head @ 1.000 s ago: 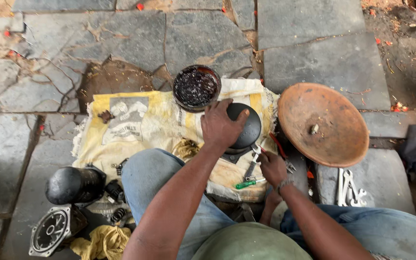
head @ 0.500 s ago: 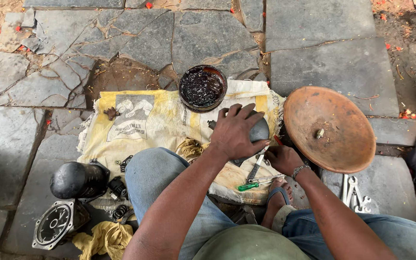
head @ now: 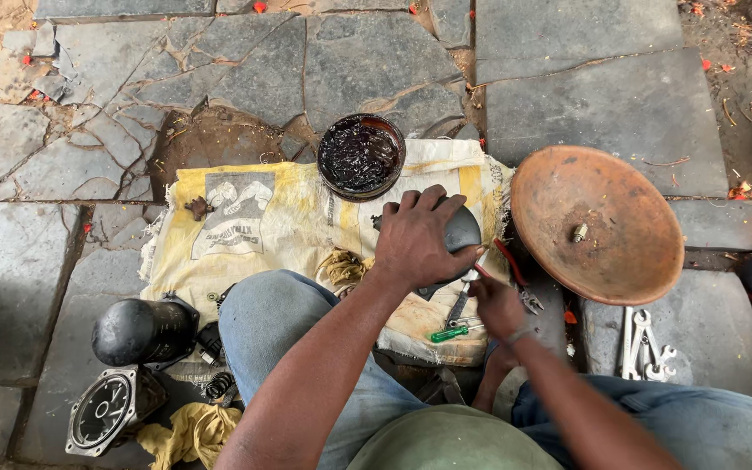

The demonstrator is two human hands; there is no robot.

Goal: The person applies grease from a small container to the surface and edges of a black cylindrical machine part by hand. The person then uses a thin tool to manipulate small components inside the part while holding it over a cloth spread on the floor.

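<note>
- Since half a second ago, your left hand (head: 418,239) has stayed pressed on the dark domed metal part (head: 459,235), while your right hand (head: 495,306) has dropped lower, toward the tools beside your knee.
- Your left hand lies palm down, fingers spread and curled over the dome, gripping its top.
- Your right hand sits at the hand tools (head: 463,300); its fingers blur, so I cannot tell whether they pinch anything.
- Just by it lie a green-handled screwdriver (head: 449,333) and red-handled pliers (head: 515,277).
- That dome rests on the yellow printed sack (head: 254,222), near its right edge, between the grease tin (head: 360,157) and your knee.
- It looks rigid, fairly heavy and probably greasy, so likely slippery; a grip around its rim seems safest.
- Right of the sack sits a rusty round metal pan (head: 620,252) with a small bolt (head: 580,232) in it; spanners (head: 644,346) lie below it.
- At your left are a black cylindrical housing (head: 137,331), a round finned cover (head: 106,411) and a yellow rag (head: 193,431).
- Everything rests on cracked grey stone paving (head: 567,78), outdoors, with bare earth at the edges.
</note>
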